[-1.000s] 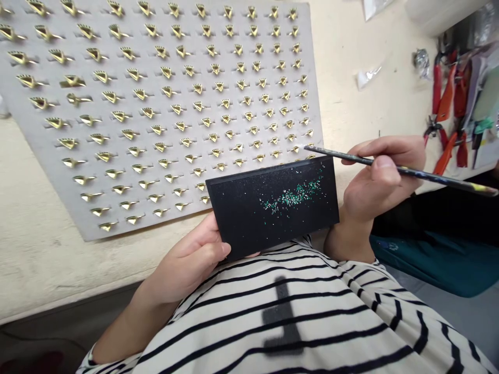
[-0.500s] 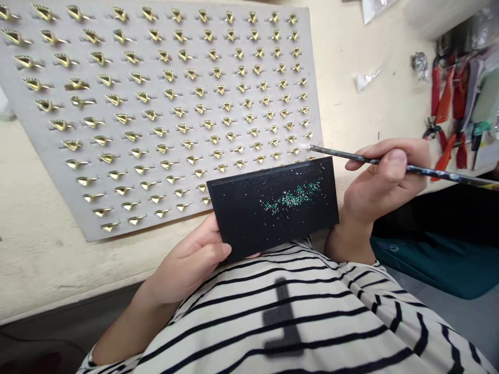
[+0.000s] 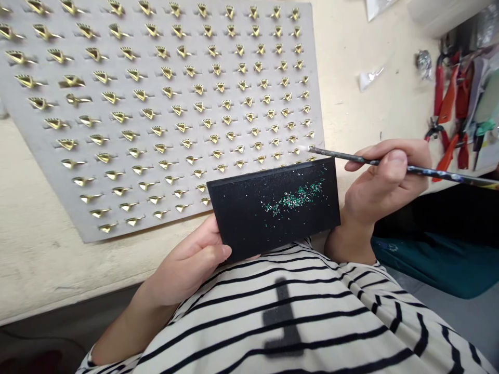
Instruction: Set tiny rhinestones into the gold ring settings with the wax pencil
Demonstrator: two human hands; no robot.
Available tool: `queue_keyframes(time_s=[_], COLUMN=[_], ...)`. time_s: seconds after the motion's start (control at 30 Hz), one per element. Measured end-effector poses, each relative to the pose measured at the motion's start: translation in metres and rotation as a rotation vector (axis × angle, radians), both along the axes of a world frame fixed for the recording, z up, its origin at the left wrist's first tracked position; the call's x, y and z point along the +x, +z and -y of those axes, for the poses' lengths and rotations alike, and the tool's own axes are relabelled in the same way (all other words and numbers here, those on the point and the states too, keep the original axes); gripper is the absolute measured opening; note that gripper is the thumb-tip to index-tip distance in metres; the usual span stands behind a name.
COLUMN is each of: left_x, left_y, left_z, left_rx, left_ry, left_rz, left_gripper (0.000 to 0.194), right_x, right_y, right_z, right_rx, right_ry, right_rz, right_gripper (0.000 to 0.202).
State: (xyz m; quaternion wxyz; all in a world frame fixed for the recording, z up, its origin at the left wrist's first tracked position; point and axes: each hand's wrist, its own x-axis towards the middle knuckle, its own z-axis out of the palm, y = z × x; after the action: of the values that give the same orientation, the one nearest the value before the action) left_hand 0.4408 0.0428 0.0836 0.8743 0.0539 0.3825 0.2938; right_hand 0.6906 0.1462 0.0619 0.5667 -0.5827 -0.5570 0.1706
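Note:
My left hand [image 3: 197,262] grips the lower left corner of a black tray [image 3: 245,218], thumb on top. Scattered over the tray's right half are tiny green and clear stones [image 3: 296,198]. In my right hand [image 3: 390,179], a thin dark brush [image 3: 346,156] is pinched between thumb and fingers. Its pale tip is above the lower right part of a grey board [image 3: 195,153], just past the tray's far edge. Rows of gold triangular rings [image 3: 181,127] stand in slots on that board.
Pliers with red and orange handles [image 3: 448,98] lie at the right of the cream table [image 3: 351,114]. Small clear plastic bags [image 3: 370,78] rest nearer the middle. Teal cloth [image 3: 440,265] hangs below the table's right side.
The board and tools appear slightly shifted in the view. Both hands keep their holds on the tray and brush, with almost no movement.

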Motion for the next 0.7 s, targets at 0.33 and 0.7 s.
queue_keyframes(time_s=[0.33,0.7], left_x=[0.000,0.001], left_y=[-0.001,0.002], left_z=[-0.001,-0.004], left_rx=[0.009,0.030], left_ry=[0.006,-0.012], left_rz=[0.018,-0.054], left_gripper=[0.045,0.044], right_x=[-0.001,0.001], right_y=[-0.004,-0.008], right_z=[-0.002,-0.012], right_rx=[0.025,0.288], right_ry=[-0.033,-0.077], right_rz=[-0.008,-0.134], right_gripper=[0.027,0.026])
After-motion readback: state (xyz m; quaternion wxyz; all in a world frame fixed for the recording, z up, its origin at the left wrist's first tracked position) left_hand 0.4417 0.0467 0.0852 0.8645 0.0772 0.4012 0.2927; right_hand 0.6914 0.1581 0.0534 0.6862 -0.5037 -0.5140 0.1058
